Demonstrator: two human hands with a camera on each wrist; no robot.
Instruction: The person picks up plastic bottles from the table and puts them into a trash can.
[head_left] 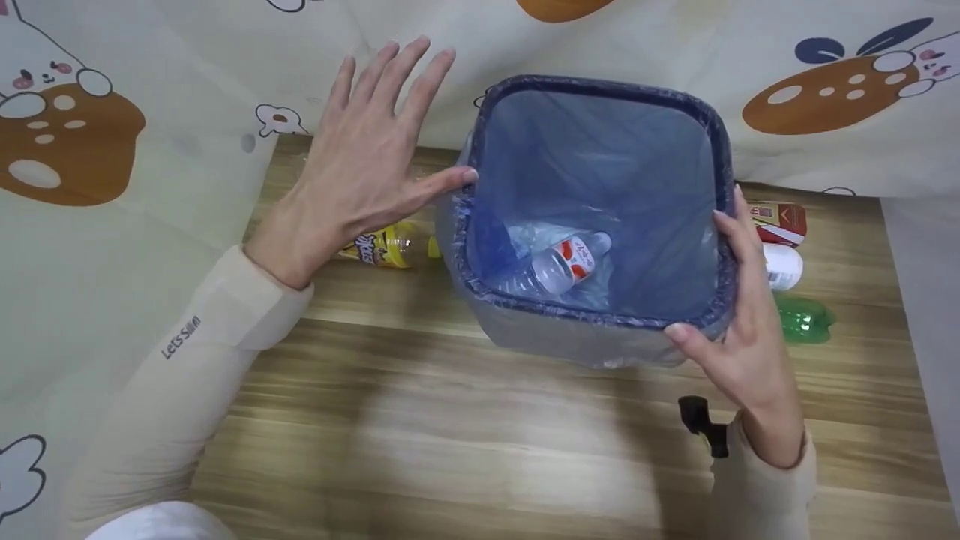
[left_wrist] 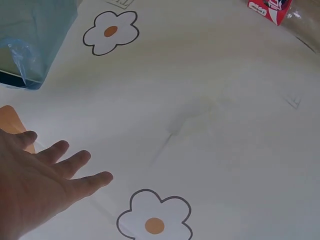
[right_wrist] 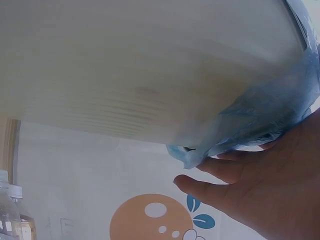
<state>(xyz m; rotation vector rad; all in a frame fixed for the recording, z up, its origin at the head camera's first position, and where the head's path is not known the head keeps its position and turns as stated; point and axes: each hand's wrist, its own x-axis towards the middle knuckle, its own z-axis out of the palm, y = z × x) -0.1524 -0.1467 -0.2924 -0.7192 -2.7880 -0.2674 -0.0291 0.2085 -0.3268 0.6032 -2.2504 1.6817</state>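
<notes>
"Head view: where is the bin (head_left: 600, 81)?"

"Between the two hands, mouth toward the camera. A translucent blue bag (head_left: 637, 165) lines it and folds over the rim. One clear bottle (head_left: 566, 266) with a red-and-white label lies inside."

"Condition of the left hand (head_left: 371, 161)?"

"At the bin's left side, fingers straight and spread, back of the hand to the camera. Only the thumb tip meets the rim; the other fingers are clear of it. The left wrist view also shows those fingers extended."

"And the right hand (head_left: 754, 330)?"

"Clamped on the bin's right side: thumb at the near right corner of the rim, fingers along the right edge. The right wrist view shows the fingers at the gathered edge of the bag. The hands are apart, with the bin between them."

"Does the base touch the wood-grain surface (head_left: 465, 480)?"

"Cannot tell; the bin's body hides it."

"Items around it?"

"Left, near the left wrist: a yellow-labelled bottle (head_left: 390, 246), lying down. Right, beyond the right hand: a red box (head_left: 784, 223), a white container (head_left: 784, 266) and a green bottle (head_left: 806, 319), in a row."

"Backdrop?"

"Pale cloth (head_left: 187, 67), printed with orange shapes and white figures."
</notes>
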